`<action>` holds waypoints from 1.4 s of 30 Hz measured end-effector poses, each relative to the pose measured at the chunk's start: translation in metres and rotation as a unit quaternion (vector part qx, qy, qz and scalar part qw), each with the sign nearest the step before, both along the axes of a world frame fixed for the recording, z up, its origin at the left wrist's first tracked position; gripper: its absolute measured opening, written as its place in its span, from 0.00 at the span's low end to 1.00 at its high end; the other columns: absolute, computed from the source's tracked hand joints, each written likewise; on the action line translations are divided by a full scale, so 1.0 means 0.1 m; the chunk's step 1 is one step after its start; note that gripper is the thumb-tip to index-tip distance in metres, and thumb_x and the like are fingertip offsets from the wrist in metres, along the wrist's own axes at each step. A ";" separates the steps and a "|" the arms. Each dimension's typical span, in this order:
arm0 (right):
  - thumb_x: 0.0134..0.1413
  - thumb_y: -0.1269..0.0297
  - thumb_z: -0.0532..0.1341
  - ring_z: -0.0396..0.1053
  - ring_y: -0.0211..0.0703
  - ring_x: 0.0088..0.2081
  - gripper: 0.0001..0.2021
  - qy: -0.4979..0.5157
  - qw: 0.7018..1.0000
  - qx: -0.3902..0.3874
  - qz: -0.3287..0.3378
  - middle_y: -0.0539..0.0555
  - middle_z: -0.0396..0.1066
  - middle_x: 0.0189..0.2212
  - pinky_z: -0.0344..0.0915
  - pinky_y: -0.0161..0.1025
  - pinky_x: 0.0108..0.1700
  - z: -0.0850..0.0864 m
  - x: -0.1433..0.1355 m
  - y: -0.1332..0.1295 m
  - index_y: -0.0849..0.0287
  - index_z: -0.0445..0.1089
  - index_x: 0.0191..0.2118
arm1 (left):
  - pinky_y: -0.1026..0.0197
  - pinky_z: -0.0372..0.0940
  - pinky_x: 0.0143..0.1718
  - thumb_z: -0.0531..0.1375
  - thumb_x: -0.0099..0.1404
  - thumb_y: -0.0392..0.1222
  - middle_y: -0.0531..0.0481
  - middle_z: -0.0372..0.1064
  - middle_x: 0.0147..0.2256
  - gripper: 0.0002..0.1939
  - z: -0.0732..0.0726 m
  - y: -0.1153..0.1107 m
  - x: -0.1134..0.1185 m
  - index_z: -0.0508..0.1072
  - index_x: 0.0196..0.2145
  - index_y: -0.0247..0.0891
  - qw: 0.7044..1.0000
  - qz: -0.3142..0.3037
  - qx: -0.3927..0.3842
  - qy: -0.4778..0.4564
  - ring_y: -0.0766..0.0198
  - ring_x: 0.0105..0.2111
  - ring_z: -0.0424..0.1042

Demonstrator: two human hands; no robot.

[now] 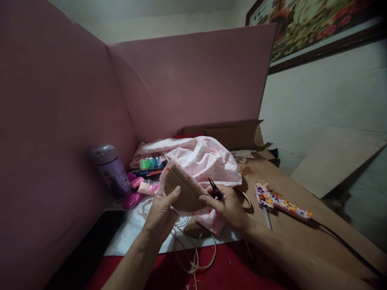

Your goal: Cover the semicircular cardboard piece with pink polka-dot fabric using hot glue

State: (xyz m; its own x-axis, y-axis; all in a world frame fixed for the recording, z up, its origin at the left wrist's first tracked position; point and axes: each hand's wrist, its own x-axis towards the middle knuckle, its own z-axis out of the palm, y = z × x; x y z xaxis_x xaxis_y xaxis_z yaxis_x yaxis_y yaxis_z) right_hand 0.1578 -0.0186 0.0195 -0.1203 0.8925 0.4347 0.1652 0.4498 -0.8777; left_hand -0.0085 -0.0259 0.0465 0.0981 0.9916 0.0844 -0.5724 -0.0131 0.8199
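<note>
A curved piece of brown cardboard (183,189) with pink spotted fabric along its edge is held between both hands. My left hand (161,209) grips its lower left side, thumb on the cardboard face. The thumb of my right hand (226,205) presses on the right end. Dark pointed scissors (215,188) stick up from the right hand's fingers. Behind the cardboard lies a crumpled pale pink cloth (208,157) with small spots. Loops of twine (196,264) hang below the hands, near another small brown piece (193,228).
A purple bottle (113,173) stands at left, beside pink packets (133,199) and a dark flat object (90,241). On the brown board (290,189) at right lies a flower-patterned glue gun (281,203) with a black cord. Pink panels (193,80) rise behind and at left.
</note>
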 end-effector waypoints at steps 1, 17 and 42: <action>0.47 0.62 0.62 0.59 0.34 0.23 0.09 -0.002 1.000 0.002 -0.002 0.47 0.62 0.20 0.57 0.33 0.25 -0.01 0.00 0.00 0.62 0.68 0.25 | 0.54 0.67 0.44 0.60 0.57 0.33 0.47 0.75 0.39 0.16 0.01 -0.01 0.00 0.70 0.45 0.37 1.000 -0.004 0.008 0.000 0.59 0.37 0.74; 0.50 0.70 0.56 0.58 0.36 0.25 0.05 -0.027 0.997 0.058 -0.043 0.47 0.61 0.21 0.55 0.32 0.27 -0.07 -0.06 -0.07 0.60 0.64 0.25 | 0.48 0.59 0.51 0.66 0.48 0.36 0.44 0.70 0.46 0.29 0.06 -0.14 -0.02 0.67 0.50 0.42 0.996 -0.059 0.061 -0.006 0.49 0.49 0.66; 0.56 0.43 0.44 0.60 0.36 0.25 0.24 0.018 1.000 -0.010 -0.005 0.49 0.62 0.22 0.58 0.32 0.26 -0.06 0.03 0.02 0.59 0.64 0.31 | 0.60 0.69 0.41 0.64 0.51 0.29 0.50 0.76 0.37 0.22 0.16 0.11 -0.27 0.71 0.45 0.42 0.989 0.141 0.031 -0.039 0.61 0.36 0.75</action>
State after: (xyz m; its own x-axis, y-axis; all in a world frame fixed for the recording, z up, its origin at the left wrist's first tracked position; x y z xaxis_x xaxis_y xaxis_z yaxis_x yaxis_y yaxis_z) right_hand 0.1610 -0.0166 0.0138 -0.0960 0.9019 0.4212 0.1386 0.4311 -0.8916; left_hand -0.0351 -0.0145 0.0625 -0.1915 0.9711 0.1428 -0.5995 -0.2309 0.7663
